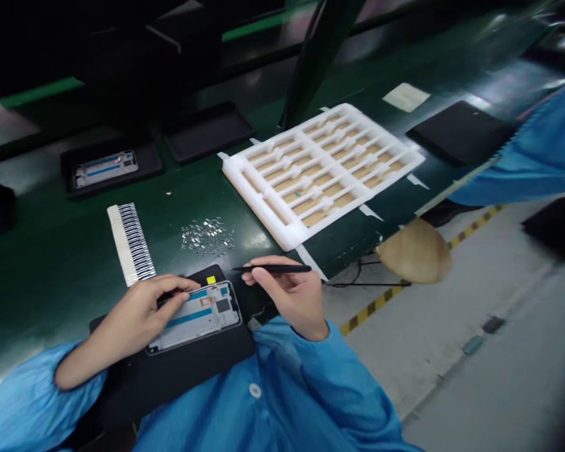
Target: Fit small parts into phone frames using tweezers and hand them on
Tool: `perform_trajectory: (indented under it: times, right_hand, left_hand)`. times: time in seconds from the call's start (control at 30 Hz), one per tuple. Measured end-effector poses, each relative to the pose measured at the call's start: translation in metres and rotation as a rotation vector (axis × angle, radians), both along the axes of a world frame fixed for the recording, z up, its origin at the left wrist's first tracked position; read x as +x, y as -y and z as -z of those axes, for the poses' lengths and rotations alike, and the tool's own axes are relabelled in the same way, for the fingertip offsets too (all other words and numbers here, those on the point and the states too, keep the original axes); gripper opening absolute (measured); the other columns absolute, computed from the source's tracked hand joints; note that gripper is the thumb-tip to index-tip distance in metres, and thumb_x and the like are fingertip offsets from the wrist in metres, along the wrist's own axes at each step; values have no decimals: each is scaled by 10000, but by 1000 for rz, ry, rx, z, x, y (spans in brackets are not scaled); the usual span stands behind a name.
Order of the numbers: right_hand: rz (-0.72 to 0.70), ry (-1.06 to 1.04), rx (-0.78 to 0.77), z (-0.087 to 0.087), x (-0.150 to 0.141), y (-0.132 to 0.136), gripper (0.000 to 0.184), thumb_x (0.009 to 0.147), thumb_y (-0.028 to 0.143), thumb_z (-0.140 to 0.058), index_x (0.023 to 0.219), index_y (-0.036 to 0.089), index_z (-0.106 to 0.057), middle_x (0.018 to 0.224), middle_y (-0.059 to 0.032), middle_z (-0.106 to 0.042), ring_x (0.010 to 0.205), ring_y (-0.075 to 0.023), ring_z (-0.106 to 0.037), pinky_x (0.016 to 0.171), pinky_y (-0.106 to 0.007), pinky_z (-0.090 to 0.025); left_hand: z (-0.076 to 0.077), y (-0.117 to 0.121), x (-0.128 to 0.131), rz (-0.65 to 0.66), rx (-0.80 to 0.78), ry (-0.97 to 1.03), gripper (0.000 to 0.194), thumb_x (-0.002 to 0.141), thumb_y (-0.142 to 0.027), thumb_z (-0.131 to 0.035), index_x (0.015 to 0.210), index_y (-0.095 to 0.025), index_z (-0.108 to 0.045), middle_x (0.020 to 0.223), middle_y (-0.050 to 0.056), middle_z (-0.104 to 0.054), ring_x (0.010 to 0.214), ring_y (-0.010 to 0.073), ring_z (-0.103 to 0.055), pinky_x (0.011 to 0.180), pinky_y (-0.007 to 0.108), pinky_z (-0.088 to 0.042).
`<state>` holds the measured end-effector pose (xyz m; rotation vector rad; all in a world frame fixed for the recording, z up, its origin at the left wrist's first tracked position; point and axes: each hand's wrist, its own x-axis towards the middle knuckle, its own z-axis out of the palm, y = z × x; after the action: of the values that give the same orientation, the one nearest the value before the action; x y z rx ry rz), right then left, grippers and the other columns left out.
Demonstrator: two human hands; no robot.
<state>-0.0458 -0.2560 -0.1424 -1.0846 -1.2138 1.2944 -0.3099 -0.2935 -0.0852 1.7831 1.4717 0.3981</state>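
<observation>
A phone mid-frame (198,323) with a silvery inner side and blue strips lies on a black pad (193,367) close to my body. My left hand (145,307) is closed on its far left edge, the thumb over the top face and some fingers hidden. Black tweezers (282,269) are pinched in my right hand (292,292), held just right of the phone frame with the tips pointing left. Beyond the frame, small metal pieces (208,236) lie in a loose pile. A yellow square (211,280) sits on the pad by the frame's top edge.
A white foam tray (287,235) with slots stands at the back right, beside white tape strips. Left of the pile lies a card strip of thin metal pins (127,242). Another phone frame (106,168) rests in a black tray (150,160). A co-worker's blue sleeve (537,144) shows at right.
</observation>
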Motion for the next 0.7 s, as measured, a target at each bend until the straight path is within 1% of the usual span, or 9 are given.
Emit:
perform_trajectory:
  times: [0.07, 0.13, 0.23, 0.33, 0.43, 0.57, 0.7]
  right_hand:
    - [-102, 5, 23, -10, -2, 7, 85, 930, 275, -791, 982, 214, -820, 904, -58, -826, 742, -198, -813, 739, -321, -712]
    - [-206, 27, 34, -17, -8, 12, 80, 924, 245, -783, 980, 215, -831, 947, -67, -819, 781, -207, -814, 744, -326, -712]
    - [-289, 71, 24, -19, -18, 14, 92, 909, 242, -779, 970, 211, -840, 961, -80, -814, 819, -233, -814, 736, -349, -714]
    - [-307, 112, 15, -16, -26, 13, 97, 902, 248, -775, 962, 203, -837, 947, -80, -813, 791, -231, -810, 702, -341, -712]
    - [-293, 137, 0, -13, -28, 12, 95, 895, 260, -783, 950, 201, -832, 946, -74, -818, 757, -216, -806, 676, -318, -711]
    - [-282, 169, 0, -14, -30, 11, 97, 889, 272, -788, 947, 208, -833, 929, -69, -819, 740, -213, -801, 648, -309, -710]
    - [-270, 189, 16, -15, -30, 11, 94, 887, 269, -788, 941, 207, -835, 914, -70, -818, 730, -214, -800, 632, -305, -702]
  left_hand:
    - [2, -4, 1, -16, -62, 20, 322, 1031, -430, -546, 1165, -285, -800, 1166, 26, -805, 1027, 217, -765, 864, 309, -619]
    - [4, -5, 2, -25, -79, 22, 323, 1026, -416, -544, 1178, -282, -795, 1173, 25, -802, 1032, 216, -759, 873, 313, -608]
    - [5, -4, 3, -20, -81, 28, 321, 1028, -401, -535, 1182, -279, -789, 1168, 20, -800, 1029, 214, -753, 862, 309, -592]
    - [7, -2, 3, -22, -81, 41, 311, 1031, -385, -534, 1181, -274, -783, 1164, 17, -798, 1047, 210, -747, 882, 306, -580]
    - [9, -2, 3, -26, -78, 50, 300, 1031, -378, -542, 1186, -281, -780, 1176, 14, -793, 1056, 206, -741, 887, 299, -577]
    - [8, -1, 4, -43, -90, 59, 302, 1025, -374, -548, 1190, -284, -785, 1142, 16, -796, 973, 201, -741, 740, 267, -569]
    - [7, 0, 6, -58, -88, 42, 314, 1025, -382, -543, 1203, -283, -782, 1126, 21, -796, 899, 192, -728, 588, 237, -498]
